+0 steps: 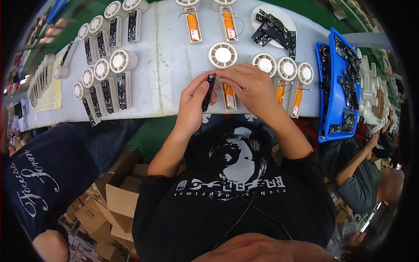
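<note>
My left hand is closed around a narrow black circuit board, held upright over the table's near edge. At the board's top end, the fingertips of my right hand are pinched together; a thin reddish wire shows beside them, but what they grip is too small to make out. Just beyond and below my hands lies a white handheld fan with a round grille. Its open handle holds an orange battery, partly covered by my right hand.
More fans with orange batteries lie at the back and right. Fans fitted with black boards stand in rows leftward. A white plate carries loose boards, and blue trays of boards sit at right. People are on both sides; cardboard boxes lie below.
</note>
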`<state>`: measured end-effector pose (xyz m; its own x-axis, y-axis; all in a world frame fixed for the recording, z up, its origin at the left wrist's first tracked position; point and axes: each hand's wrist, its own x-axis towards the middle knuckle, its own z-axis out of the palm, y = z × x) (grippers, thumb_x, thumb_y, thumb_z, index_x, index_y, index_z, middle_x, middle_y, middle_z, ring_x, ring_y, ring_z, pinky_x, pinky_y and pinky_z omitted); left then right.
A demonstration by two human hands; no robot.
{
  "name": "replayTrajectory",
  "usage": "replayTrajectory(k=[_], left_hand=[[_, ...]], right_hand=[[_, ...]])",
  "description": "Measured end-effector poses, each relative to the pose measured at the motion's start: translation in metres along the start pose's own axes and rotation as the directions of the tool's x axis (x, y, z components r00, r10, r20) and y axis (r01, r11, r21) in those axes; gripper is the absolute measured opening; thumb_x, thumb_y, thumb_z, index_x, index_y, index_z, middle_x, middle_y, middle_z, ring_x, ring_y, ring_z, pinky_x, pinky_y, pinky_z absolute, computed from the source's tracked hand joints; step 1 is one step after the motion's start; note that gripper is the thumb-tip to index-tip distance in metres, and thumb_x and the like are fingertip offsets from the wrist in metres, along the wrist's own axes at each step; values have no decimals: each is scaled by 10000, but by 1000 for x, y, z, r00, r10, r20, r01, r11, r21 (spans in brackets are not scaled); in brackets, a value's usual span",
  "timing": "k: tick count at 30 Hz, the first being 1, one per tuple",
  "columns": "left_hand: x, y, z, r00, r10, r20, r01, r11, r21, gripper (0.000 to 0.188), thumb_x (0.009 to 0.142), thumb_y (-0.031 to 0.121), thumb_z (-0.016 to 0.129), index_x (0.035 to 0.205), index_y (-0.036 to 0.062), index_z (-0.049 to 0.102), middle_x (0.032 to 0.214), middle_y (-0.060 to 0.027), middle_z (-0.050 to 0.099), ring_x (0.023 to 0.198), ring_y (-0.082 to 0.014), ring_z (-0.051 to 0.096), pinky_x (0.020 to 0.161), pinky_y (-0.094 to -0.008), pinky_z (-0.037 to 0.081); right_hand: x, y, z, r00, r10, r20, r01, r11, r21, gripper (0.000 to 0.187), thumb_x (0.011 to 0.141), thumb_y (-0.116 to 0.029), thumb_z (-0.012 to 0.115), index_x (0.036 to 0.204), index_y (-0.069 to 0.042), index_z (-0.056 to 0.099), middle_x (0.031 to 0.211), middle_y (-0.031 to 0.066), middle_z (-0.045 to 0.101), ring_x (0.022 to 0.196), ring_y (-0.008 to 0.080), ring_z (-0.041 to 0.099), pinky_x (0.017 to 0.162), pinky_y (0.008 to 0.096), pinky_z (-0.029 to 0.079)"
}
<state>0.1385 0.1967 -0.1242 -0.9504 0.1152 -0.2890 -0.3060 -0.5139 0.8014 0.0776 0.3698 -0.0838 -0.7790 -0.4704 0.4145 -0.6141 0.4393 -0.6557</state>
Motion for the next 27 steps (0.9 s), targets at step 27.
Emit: replayTrajectory(k=[27], left_hand=[[2,-6,-9,999,11,36,-9,999,-40,368,1045,94,514,1393,-20,549,1116,-79,636,870,-152,613,753,-288,504]], right_hand=[[-15,-1,16,997,24,-71,-35,988,-152,279,751,6,727,1023,-53,734,868,48,675,827,245,598,721,342,513]])
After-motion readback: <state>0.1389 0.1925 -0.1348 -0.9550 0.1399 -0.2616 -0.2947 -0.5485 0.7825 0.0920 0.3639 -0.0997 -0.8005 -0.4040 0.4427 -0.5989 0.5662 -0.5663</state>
